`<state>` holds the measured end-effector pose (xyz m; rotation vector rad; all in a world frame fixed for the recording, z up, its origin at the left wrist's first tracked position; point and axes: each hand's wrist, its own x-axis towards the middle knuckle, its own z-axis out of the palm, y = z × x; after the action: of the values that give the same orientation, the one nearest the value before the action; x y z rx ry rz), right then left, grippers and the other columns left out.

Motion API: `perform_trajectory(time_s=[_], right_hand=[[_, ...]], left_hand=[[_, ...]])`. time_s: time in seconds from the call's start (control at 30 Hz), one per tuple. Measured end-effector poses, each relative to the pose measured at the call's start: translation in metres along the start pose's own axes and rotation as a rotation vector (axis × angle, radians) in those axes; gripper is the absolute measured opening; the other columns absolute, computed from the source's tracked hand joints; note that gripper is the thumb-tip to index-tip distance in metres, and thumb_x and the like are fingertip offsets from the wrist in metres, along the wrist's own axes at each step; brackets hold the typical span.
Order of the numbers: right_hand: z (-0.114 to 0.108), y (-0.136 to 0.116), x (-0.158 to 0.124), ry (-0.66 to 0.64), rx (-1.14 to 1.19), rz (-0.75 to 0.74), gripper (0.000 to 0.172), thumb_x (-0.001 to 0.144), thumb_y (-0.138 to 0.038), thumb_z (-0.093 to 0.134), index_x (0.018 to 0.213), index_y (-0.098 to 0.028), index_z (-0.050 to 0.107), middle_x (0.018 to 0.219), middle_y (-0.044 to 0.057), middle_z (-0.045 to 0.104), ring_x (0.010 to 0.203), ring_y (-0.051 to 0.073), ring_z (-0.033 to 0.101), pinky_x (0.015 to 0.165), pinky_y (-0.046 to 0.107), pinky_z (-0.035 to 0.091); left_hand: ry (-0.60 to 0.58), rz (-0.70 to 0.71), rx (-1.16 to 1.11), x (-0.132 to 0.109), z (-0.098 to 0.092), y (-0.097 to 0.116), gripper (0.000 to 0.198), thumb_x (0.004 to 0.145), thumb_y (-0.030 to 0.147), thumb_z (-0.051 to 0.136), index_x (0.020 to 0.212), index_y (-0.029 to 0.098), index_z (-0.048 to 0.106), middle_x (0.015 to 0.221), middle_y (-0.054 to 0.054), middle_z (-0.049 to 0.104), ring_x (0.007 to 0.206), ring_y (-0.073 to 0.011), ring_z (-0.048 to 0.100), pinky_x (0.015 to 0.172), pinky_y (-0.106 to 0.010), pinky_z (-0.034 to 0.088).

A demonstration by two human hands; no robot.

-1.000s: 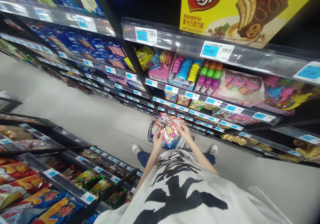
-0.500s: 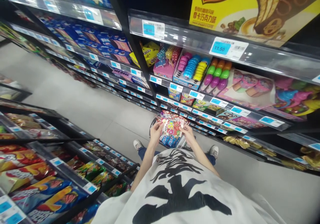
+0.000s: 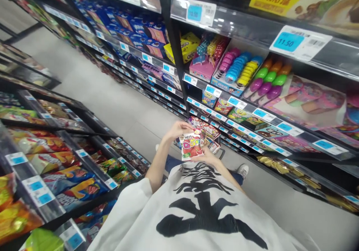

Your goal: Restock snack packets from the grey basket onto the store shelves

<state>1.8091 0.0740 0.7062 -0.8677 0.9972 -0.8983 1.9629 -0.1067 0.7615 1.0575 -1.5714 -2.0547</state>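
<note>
I stand in a shop aisle looking down my white printed shirt. My left hand (image 3: 177,129) is closed in a pinch on the top of a red and white candy packet (image 3: 191,146). Under the packet's lower edge, my right hand (image 3: 206,156) holds it from below. Both hands are in front of my chest. Just beyond the packet lie several more colourful snack packets (image 3: 209,132), in what looks like a basket (image 3: 223,153) near my feet.
Shelves of sweets and toy candy (image 3: 238,71) with blue price tags run along the right. Blue biscuit boxes (image 3: 140,38) fill the shelves further back. A low rack of crisp bags (image 3: 50,161) stands on my left. Grey floor (image 3: 98,90) runs between them.
The camera has tilted down and swung right. My hands have lifted one red and white packet up from the pile toward my chest.
</note>
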Motion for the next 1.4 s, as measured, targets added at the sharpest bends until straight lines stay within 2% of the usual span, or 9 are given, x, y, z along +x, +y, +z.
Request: perform_trajectory(time_s=[0.23,0.5,0.83,0.97,1.07,1.13,1.2,1.27,1.4], right_hand=[[0.013,-0.006,-0.004,0.131,0.045,0.037,0.035,0.058,-0.041,0.091,0.077,-0.017,0.076,0.072,0.004,0.073,0.064,0.017,0.065,0.067,0.03,0.056],[0.023,-0.006,-0.014,0.144,0.123,0.122,0.039,0.055,-0.041,0.093,0.08,-0.018,0.075,0.076,0.003,0.074,0.064,0.015,0.065,0.068,0.029,0.054],[0.032,-0.01,-0.018,0.194,0.163,0.016,0.035,0.063,-0.042,0.088,0.081,-0.018,0.07,0.074,0.004,0.072,0.061,0.017,0.064,0.059,0.029,0.054],[0.034,-0.009,-0.015,0.39,0.073,-0.169,0.036,0.063,-0.036,0.086,0.089,-0.019,0.067,0.079,0.002,0.07,0.064,0.017,0.062,0.06,0.03,0.054],[0.033,-0.013,-0.015,0.55,-0.207,-0.4,0.017,0.073,-0.028,0.077,0.082,-0.019,0.065,0.079,0.003,0.067,0.072,0.017,0.062,0.065,0.03,0.053],[0.033,-0.02,-0.016,0.609,-0.436,-0.617,0.007,0.079,-0.02,0.071,0.076,-0.019,0.065,0.077,0.002,0.064,0.073,0.016,0.061,0.068,0.031,0.052],[0.033,-0.028,-0.019,0.595,-0.643,-0.867,0.009,0.081,-0.011,0.068,0.078,-0.02,0.068,0.078,0.003,0.065,0.076,0.017,0.061,0.073,0.033,0.052],[0.033,-0.036,-0.021,0.518,-0.832,-1.058,0.016,0.082,-0.008,0.068,0.089,-0.021,0.072,0.083,0.004,0.069,0.082,0.018,0.062,0.076,0.035,0.051],[0.033,-0.043,-0.023,0.377,-1.105,-1.177,0.025,0.086,-0.008,0.068,0.106,-0.023,0.073,0.091,0.004,0.073,0.093,0.019,0.063,0.083,0.037,0.049]], left_hand=[[0.002,0.012,0.017,-0.008,0.001,0.002,0.037,0.065,0.034,0.09,0.09,0.01,0.08,0.078,-0.011,0.076,0.065,-0.0173,0.07,0.057,-0.023,0.051],[0.026,0.003,0.05,-0.02,-0.004,-0.007,0.046,0.062,0.043,0.091,0.092,0.01,0.079,0.081,-0.012,0.077,0.068,-0.0188,0.07,0.062,-0.026,0.053],[0.1,0.138,0.054,-0.028,-0.008,-0.015,0.04,0.068,0.041,0.087,0.094,0.012,0.077,0.08,-0.008,0.076,0.07,-0.0162,0.068,0.064,-0.025,0.052],[0.111,0.185,0.055,-0.027,-0.012,-0.017,0.039,0.069,0.037,0.086,0.098,0.012,0.076,0.091,-0.01,0.076,0.077,-0.0178,0.069,0.072,-0.028,0.054],[0.074,0.227,0.022,-0.026,-0.01,-0.019,0.039,0.07,0.034,0.085,0.102,0.013,0.074,0.094,-0.009,0.075,0.08,-0.0183,0.069,0.077,-0.031,0.054],[0.073,0.303,-0.037,-0.024,-0.005,-0.021,0.03,0.072,0.033,0.084,0.093,0.014,0.073,0.089,-0.007,0.073,0.082,-0.0184,0.068,0.079,-0.031,0.053],[0.115,0.409,-0.138,-0.021,0.002,-0.026,0.025,0.072,0.032,0.085,0.077,0.015,0.068,0.082,-0.005,0.069,0.087,-0.0197,0.068,0.082,-0.032,0.053],[0.193,0.487,-0.278,-0.017,0.012,-0.032,0.035,0.069,0.034,0.088,0.064,0.016,0.058,0.078,-0.004,0.065,0.091,-0.0216,0.068,0.084,-0.033,0.052],[0.298,0.488,-0.518,-0.008,0.025,-0.045,0.054,0.059,0.045,0.093,0.057,0.017,0.046,0.074,-0.002,0.061,0.091,-0.0234,0.068,0.081,-0.033,0.053]])
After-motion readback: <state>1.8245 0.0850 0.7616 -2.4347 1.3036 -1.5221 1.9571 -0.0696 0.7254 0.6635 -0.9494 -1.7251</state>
